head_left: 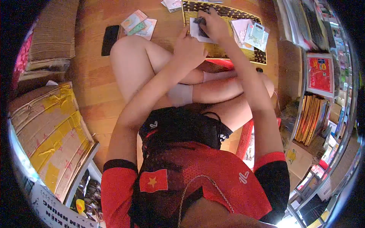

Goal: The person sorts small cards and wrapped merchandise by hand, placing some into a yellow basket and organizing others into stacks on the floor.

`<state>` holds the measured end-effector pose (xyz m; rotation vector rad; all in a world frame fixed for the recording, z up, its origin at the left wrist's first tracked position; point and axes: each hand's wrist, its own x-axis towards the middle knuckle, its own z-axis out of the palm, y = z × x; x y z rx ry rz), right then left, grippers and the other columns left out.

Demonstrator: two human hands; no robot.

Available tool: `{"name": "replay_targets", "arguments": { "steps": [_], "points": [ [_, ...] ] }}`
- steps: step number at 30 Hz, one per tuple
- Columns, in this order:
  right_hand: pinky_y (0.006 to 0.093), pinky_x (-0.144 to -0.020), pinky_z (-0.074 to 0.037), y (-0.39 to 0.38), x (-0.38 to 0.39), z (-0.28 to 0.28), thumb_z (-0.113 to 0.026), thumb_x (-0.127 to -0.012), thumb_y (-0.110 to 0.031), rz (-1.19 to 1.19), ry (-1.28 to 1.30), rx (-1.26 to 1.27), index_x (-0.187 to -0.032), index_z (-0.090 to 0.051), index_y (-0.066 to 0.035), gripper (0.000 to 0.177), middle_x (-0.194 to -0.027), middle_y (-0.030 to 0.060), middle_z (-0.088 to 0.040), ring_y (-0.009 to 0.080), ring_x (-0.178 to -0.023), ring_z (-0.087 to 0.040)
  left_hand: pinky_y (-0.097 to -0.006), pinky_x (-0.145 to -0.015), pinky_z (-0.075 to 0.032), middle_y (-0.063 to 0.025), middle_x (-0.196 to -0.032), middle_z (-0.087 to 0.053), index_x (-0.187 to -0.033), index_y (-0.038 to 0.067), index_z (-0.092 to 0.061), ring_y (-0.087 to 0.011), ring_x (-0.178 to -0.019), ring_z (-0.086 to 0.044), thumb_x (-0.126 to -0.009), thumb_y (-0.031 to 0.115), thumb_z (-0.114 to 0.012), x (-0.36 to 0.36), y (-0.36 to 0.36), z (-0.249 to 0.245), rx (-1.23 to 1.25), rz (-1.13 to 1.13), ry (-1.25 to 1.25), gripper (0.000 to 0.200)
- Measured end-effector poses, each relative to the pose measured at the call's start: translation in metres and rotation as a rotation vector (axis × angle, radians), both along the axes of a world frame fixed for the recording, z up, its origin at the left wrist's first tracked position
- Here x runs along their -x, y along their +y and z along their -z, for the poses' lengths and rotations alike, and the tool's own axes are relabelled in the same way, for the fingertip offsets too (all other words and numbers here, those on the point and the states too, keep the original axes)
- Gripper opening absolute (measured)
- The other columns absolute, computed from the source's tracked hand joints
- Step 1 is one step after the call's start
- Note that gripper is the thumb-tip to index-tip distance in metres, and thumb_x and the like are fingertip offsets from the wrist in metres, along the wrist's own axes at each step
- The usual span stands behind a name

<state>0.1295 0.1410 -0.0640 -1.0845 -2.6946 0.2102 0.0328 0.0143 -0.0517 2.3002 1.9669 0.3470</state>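
Observation:
My right hand (213,26) is closed round a dark, crumpled item (203,29), held over a white card (196,30) on the yellow and black woven tray (224,49). Beside it, my left hand (190,49) touches the near left edge of the same card with its fingers partly curled. To the right on the tray lie pale printed packets (256,36), partly overlapping. What the dark item is cannot be made out.
Left of the tray are more printed cards (138,24) and a black phone (110,40) on the wooden floor. Cardboard boxes (49,140) stand at the left. Shelves with red and gold packets (311,119) line the right. My crossed legs lie below the tray.

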Motion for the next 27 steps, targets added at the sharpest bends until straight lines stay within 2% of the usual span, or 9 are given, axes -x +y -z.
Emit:
{"name": "replay_targets", "arguments": {
  "steps": [2,8,11,14,17,21,24,26,27],
  "points": [
    [0.0461,-0.067,-0.047,-0.006,0.003,-0.001,-0.061,-0.073,-0.013,-0.025,-0.019,-0.009,-0.102,-0.052,-0.02,0.031,-0.094,0.0179,-0.047,0.0396,-0.077,-0.057,-0.0411,-0.102,-0.023,-0.011,-0.064,-0.063,-0.064,0.008,-0.067,-0.0223,-0.069,-0.062,-0.076,0.033,-0.053,-0.001,0.0,0.002,-0.029,-0.005,0.012,0.031],
    [0.0456,-0.068,-0.048,-0.03,-0.015,-0.007,-0.061,-0.071,-0.012,-0.188,-0.076,0.109,-0.101,-0.052,-0.019,0.032,-0.095,0.0157,-0.048,0.0382,-0.08,-0.056,-0.0407,-0.104,-0.021,-0.0098,-0.065,-0.063,-0.063,0.009,-0.068,-0.0221,-0.066,-0.062,-0.075,0.03,-0.053,-0.003,-0.001,0.005,0.007,-0.025,0.0,0.029],
    [0.045,-0.067,-0.048,-0.013,-0.003,-0.002,-0.062,-0.071,-0.013,-0.187,-0.039,0.096,-0.098,-0.051,-0.017,0.029,-0.093,0.0152,-0.048,0.0383,-0.081,-0.056,-0.0409,-0.105,-0.02,-0.0095,-0.062,-0.062,-0.063,0.009,-0.068,-0.022,-0.065,-0.062,-0.075,0.031,-0.053,0.001,-0.003,-0.001,-0.024,-0.002,0.0,0.029],
    [0.0452,-0.066,-0.047,0.0,0.016,-0.005,-0.062,-0.072,-0.013,-0.046,-0.027,0.06,-0.095,-0.05,-0.016,0.026,-0.092,0.0151,-0.048,0.0391,-0.08,-0.056,-0.0414,-0.104,-0.02,-0.0096,-0.061,-0.061,-0.064,0.01,-0.068,-0.0222,-0.065,-0.062,-0.076,0.031,-0.053,0.003,-0.002,0.006,-0.094,0.014,0.022,0.029],
    [0.0458,-0.065,-0.047,-0.005,0.017,-0.002,-0.063,-0.072,-0.013,-0.072,0.012,0.052,-0.093,-0.051,-0.016,0.025,-0.092,0.0161,-0.048,0.0392,-0.08,-0.055,-0.0411,-0.104,-0.019,-0.0098,-0.061,-0.062,-0.066,0.01,-0.068,-0.0224,-0.065,-0.063,-0.077,0.032,-0.053,0.0,-0.001,0.003,0.001,0.0,0.022,0.028],
    [0.0458,-0.069,-0.046,-0.018,-0.011,-0.013,-0.064,-0.071,-0.012,-0.174,-0.075,0.18,-0.094,-0.052,-0.015,0.026,-0.09,0.0169,-0.048,0.0387,-0.082,-0.055,-0.0418,-0.103,-0.023,-0.0108,-0.065,-0.063,-0.067,0.009,-0.067,-0.0233,-0.067,-0.063,-0.078,0.032,-0.051,-0.001,-0.002,-0.001,0.038,0.0,0.027,0.03],
    [0.0446,-0.074,-0.045,-0.009,-0.046,0.001,-0.065,-0.069,-0.012,-0.134,-0.067,0.198,-0.093,-0.054,-0.011,0.026,-0.087,0.0173,-0.052,0.0372,-0.085,-0.055,-0.0419,-0.101,-0.028,-0.0126,-0.066,-0.063,-0.067,0.005,-0.066,-0.0253,-0.068,-0.063,-0.079,0.03,-0.048,0.001,0.001,-0.005,0.043,0.016,0.017,0.033],
    [0.0445,-0.075,-0.046,-0.008,-0.06,-0.006,-0.065,-0.069,-0.014,-0.07,-0.141,0.208,-0.097,-0.057,-0.013,0.029,-0.09,0.0184,-0.055,0.0359,-0.09,-0.056,-0.0411,-0.097,-0.033,-0.0116,-0.064,-0.063,-0.065,0.007,-0.065,-0.0262,-0.064,-0.063,-0.078,0.028,-0.049,0.002,0.002,-0.007,-0.001,0.044,0.056,0.03],
    [0.0445,-0.076,-0.047,-0.012,-0.065,-0.012,-0.065,-0.069,-0.015,-0.037,-0.175,0.215,-0.098,-0.059,-0.014,0.031,-0.091,0.0189,-0.056,0.0352,-0.092,-0.056,-0.0406,-0.095,-0.035,-0.0117,-0.067,-0.063,-0.067,0.007,-0.065,-0.0261,-0.068,-0.063,-0.077,0.027,-0.052,0.001,0.006,-0.01,0.029,0.029,0.089,0.027]
  ]
}}
